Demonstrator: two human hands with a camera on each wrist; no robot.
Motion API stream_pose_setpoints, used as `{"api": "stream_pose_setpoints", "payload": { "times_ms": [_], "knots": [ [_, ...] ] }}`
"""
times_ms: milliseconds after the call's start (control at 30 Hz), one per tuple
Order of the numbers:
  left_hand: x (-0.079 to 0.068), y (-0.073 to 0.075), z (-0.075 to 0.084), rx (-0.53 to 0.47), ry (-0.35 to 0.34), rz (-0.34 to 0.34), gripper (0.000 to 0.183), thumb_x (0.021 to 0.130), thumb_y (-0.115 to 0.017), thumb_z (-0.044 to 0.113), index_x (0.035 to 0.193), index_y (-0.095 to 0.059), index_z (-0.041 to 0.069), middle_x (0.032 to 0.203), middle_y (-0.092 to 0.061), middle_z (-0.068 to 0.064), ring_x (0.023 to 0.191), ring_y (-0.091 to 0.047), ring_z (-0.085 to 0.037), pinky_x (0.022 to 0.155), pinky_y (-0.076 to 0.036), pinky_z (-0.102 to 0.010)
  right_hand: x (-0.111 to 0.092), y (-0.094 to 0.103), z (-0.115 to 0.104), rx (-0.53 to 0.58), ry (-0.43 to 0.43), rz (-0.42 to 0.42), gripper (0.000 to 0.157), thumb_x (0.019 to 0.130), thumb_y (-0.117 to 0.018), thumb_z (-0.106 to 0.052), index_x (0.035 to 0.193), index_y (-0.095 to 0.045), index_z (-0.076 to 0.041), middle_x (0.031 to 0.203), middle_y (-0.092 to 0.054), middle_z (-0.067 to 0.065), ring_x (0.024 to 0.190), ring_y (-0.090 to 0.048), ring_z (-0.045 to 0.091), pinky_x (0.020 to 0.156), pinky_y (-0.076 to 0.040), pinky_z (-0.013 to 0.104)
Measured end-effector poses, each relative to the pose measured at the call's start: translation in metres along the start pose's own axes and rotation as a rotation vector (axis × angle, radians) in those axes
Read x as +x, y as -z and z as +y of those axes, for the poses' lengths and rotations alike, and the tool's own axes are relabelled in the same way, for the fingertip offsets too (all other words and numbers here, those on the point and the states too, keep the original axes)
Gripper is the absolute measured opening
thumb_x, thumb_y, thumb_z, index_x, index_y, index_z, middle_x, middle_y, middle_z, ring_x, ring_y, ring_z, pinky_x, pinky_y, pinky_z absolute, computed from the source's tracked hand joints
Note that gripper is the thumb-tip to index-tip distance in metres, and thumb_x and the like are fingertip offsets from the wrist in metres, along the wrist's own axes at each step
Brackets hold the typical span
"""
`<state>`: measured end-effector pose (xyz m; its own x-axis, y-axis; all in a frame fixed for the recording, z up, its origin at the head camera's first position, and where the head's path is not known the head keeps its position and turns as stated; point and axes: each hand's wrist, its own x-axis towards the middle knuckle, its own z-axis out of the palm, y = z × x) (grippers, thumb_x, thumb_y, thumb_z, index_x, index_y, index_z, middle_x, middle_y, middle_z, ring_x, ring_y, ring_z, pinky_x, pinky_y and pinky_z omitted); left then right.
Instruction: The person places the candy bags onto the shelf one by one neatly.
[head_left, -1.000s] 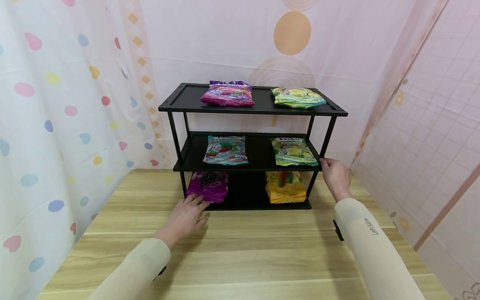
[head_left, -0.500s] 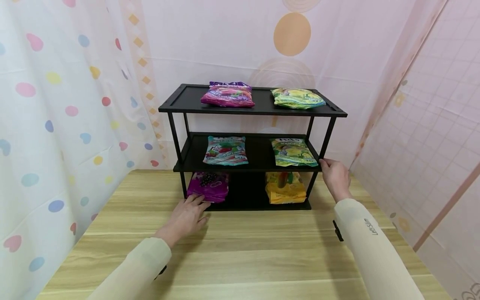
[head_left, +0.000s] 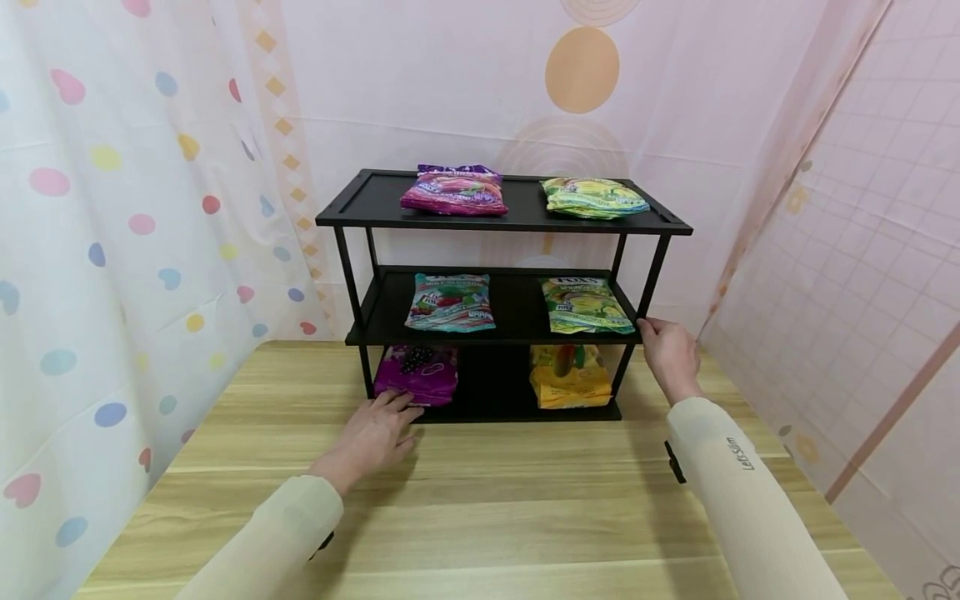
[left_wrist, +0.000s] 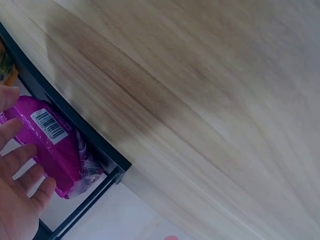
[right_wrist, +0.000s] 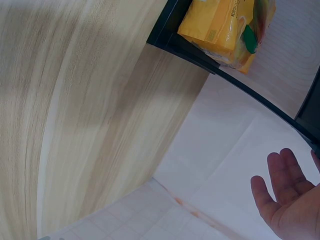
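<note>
A black three-tier shelf rack [head_left: 517, 337] stands on the wooden table, with two candy bags on each tier. My left hand [head_left: 375, 433] has its fingers spread at the front left of the bottom tier, by a purple candy bag [head_left: 417, 373]; whether the fingertips touch the bag or only the shelf edge is unclear. At the right end of the middle tier, my right hand [head_left: 672, 358] pinches the rack's corner by the upright, its thumb partly hidden. In the right wrist view the other fingers [right_wrist: 284, 177] are loosely extended. A yellow bag [head_left: 572, 379] lies at the bottom right.
On the top tier lie a pink-purple bag [head_left: 456, 192] and a yellow-green bag [head_left: 594, 198]. The middle tier carries a teal bag [head_left: 452, 303] and a green-yellow bag [head_left: 585, 306]. Patterned curtains [head_left: 465, 83] hang behind and beside the wooden table [head_left: 510, 508].
</note>
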<state>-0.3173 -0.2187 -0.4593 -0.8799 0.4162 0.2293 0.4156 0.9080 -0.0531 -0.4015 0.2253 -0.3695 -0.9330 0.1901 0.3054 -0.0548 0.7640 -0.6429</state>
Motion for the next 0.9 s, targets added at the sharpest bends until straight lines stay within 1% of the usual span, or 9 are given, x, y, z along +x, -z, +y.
{"api": "stream_pose_setpoints", "payload": {
  "times_ms": [167,333,433,667,900],
  "knots": [
    [0.0006,0.0004,0.0005,-0.002,-0.001,0.004,0.049,0.094,-0.067,0.033,0.135,-0.061,0.008,0.142,-0.051,-0.020,0.133,-0.042,-0.044,0.104,-0.036,-0.061,-0.0004,0.0006,-0.0002,0.003,0.000,0.000,0.046,0.106,-0.041,-0.041,0.133,-0.065,-0.012,0.131,-0.062,0.018,0.119,-0.054,0.046,0.090,-0.043,0.060],
    [0.0009,-0.0004,-0.0006,0.016,-0.007,0.023,0.047,0.094,-0.068,0.034,0.132,-0.063,0.007,0.138,-0.054,-0.021,0.130,-0.045,-0.044,0.103,-0.038,-0.060,-0.0002,0.0002,0.0000,0.010,0.005,0.009,0.045,0.106,-0.042,-0.040,0.132,-0.066,-0.012,0.129,-0.063,0.018,0.116,-0.057,0.044,0.086,-0.046,0.057],
    [0.0005,-0.0004,-0.0013,0.022,-0.009,0.044,0.046,0.093,-0.069,0.034,0.130,-0.065,0.007,0.135,-0.057,-0.021,0.128,-0.048,-0.043,0.102,-0.039,-0.059,0.0002,-0.0005,0.0002,0.012,0.005,0.008,0.045,0.105,-0.042,-0.041,0.132,-0.066,-0.013,0.129,-0.064,0.018,0.115,-0.057,0.043,0.084,-0.046,0.056],
    [0.0002,-0.0003,-0.0028,0.020,-0.012,0.090,0.043,0.092,-0.070,0.032,0.127,-0.067,0.007,0.130,-0.060,-0.019,0.123,-0.052,-0.040,0.099,-0.042,-0.057,0.0013,-0.0009,0.0013,0.011,0.006,0.005,0.046,0.106,-0.041,-0.042,0.132,-0.066,-0.014,0.129,-0.063,0.017,0.115,-0.058,0.042,0.084,-0.046,0.056],
    [-0.0043,-0.0020,-0.0093,0.036,-0.001,0.154,0.038,0.089,-0.074,0.027,0.121,-0.070,0.006,0.124,-0.064,-0.018,0.116,-0.055,-0.040,0.091,-0.045,-0.057,0.0009,0.0000,0.0022,0.011,0.011,0.004,0.046,0.106,-0.041,-0.042,0.132,-0.066,-0.013,0.128,-0.064,0.017,0.115,-0.057,0.043,0.084,-0.046,0.056]
  ]
}}
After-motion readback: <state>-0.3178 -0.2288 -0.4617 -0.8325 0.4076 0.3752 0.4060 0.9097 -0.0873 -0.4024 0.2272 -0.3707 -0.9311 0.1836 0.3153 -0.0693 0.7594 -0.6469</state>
